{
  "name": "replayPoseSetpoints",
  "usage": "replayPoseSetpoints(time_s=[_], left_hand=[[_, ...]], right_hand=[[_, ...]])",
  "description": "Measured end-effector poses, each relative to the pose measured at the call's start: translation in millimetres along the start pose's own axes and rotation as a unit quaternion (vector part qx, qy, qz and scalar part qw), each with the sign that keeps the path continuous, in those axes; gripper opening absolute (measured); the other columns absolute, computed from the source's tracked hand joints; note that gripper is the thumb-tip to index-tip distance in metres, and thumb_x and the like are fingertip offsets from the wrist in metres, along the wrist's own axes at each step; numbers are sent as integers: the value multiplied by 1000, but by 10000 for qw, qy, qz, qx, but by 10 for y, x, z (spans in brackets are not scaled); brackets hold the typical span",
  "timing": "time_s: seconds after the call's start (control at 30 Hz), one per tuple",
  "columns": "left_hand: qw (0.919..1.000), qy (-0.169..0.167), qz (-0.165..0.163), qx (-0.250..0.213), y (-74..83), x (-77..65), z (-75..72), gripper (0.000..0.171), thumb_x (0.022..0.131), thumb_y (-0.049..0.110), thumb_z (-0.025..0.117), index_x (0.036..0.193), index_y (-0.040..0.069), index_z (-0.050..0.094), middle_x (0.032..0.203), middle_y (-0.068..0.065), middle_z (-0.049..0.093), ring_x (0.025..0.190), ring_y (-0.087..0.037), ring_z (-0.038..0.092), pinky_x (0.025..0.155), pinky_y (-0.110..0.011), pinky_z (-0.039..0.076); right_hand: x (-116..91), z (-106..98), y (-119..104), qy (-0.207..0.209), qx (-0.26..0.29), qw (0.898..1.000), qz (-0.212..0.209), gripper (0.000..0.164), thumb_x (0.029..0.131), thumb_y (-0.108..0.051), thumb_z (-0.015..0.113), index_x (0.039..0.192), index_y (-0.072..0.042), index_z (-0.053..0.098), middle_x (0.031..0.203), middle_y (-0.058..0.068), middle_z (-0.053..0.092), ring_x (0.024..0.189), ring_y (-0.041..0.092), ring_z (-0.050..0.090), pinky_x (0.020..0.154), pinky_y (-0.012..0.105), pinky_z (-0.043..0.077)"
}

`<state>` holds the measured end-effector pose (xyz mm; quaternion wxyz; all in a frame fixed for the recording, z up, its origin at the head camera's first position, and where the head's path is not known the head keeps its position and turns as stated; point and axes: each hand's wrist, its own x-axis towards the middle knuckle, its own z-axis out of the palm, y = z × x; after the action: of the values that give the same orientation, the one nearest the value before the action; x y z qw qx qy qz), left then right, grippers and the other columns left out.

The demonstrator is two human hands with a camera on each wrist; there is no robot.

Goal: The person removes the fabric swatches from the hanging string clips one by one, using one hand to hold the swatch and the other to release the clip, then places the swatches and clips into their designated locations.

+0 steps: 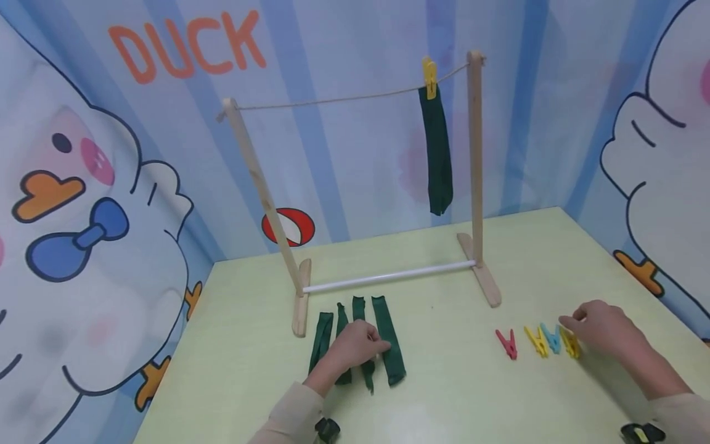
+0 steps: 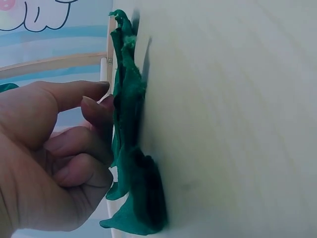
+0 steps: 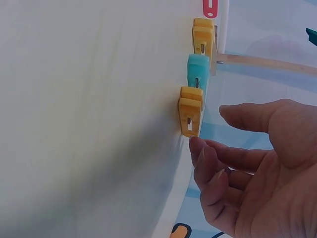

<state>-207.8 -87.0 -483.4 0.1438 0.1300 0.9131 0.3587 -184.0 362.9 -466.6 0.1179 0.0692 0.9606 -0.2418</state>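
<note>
Several dark green cloth strips (image 1: 324, 330) lie side by side on the table. My left hand (image 1: 353, 346) is over them, fingertips right at the rightmost strip (image 1: 395, 367); in the left wrist view its fingers are bent, with thumb and index finger slightly apart beside the green cloth (image 2: 131, 99). At the right, my right hand (image 1: 607, 327) is beside a yellow clothespin (image 1: 571, 344), thumb and fingers spread apart and fingertips close to its end in the right wrist view. A blue clothespin (image 1: 551, 339), another yellow clothespin (image 1: 536, 341) and a red clothespin (image 1: 507, 344) lie to its left.
Behind the strips stands a wooden rack with a left post (image 1: 261, 185), a right post (image 1: 476, 166) and a white bottom bar (image 1: 388, 276). From its string (image 1: 333, 100) hangs a green strip (image 1: 438, 154) under a yellow clothespin (image 1: 429, 77). A printed duck backdrop (image 1: 360, 166) surrounds the table.
</note>
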Motion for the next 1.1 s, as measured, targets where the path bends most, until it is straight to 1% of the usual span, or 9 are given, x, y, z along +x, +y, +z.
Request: replayPoseSetpoints(time_s=[0.17,0.3,0.43,0.53,0.63,0.7,0.83,0.9,1.1], left_hand=[[10000,20,-68,-2,22,28,-32,25,94,27,72,75,11,69,68,1,65,58,-13,56,51,-28,41],[9999,96,-59,-1,69,59,-59,23,94,27,72,78,12,69,71,1,64,60,-14,55,54,-30,43],[9996,260,70,-23,125,95,-83,20,94,27,72,80,14,68,72,3,62,62,-14,55,56,-31,45],[9990,370,253,-88,163,122,-94,17,95,26,71,83,13,69,76,3,62,65,-14,55,58,-31,46],[9975,481,457,-227,206,149,-109,14,96,25,68,94,12,69,83,3,63,70,-14,56,61,-32,47],[9958,591,602,-359,245,168,-130,16,98,26,66,103,11,67,89,3,64,72,-15,58,63,-33,48],[9913,787,762,-730,327,207,-180,25,99,26,63,117,9,63,98,-3,67,70,-26,65,61,-34,51],[9898,844,773,-854,355,224,-202,26,99,27,62,120,10,62,102,-5,67,71,-32,67,60,-34,52],[9851,971,804,-1171,451,284,-267,26,100,27,62,121,11,62,110,-7,66,75,-34,66,62,-34,53]], right_hand=[[0,-27,-27,126,-3,9999,-54,56,99,-33,61,111,22,57,86,20,61,72,25,53,62,38,45],[-8,-58,-78,288,-50,9996,-62,54,98,-30,62,111,21,58,88,22,62,73,26,53,62,37,45],[-36,-75,-118,389,-54,9991,-163,53,97,-30,63,111,21,58,92,27,63,75,29,55,62,38,47],[-56,-82,-136,515,-22,9981,-326,51,97,-28,62,109,21,59,95,30,63,75,29,56,62,39,48],[-54,-97,-157,620,10,9970,-466,49,98,-27,62,108,21,60,96,31,64,75,30,57,63,41,49],[-39,-101,-179,626,79,9968,-497,48,98,-27,62,109,20,60,95,29,64,75,29,57,64,41,50],[-11,-100,-240,736,222,9953,-587,45,98,-26,63,110,17,62,95,26,65,76,28,58,66,42,52],[-12,-97,-293,865,288,9935,-680,44,98,-26,63,111,16,63,97,27,65,79,29,59,68,44,53],[-54,-145,-509,1217,466,9860,-1042,43,99,-26,62,112,15,63,104,28,65,88,38,63,72,49,54]])
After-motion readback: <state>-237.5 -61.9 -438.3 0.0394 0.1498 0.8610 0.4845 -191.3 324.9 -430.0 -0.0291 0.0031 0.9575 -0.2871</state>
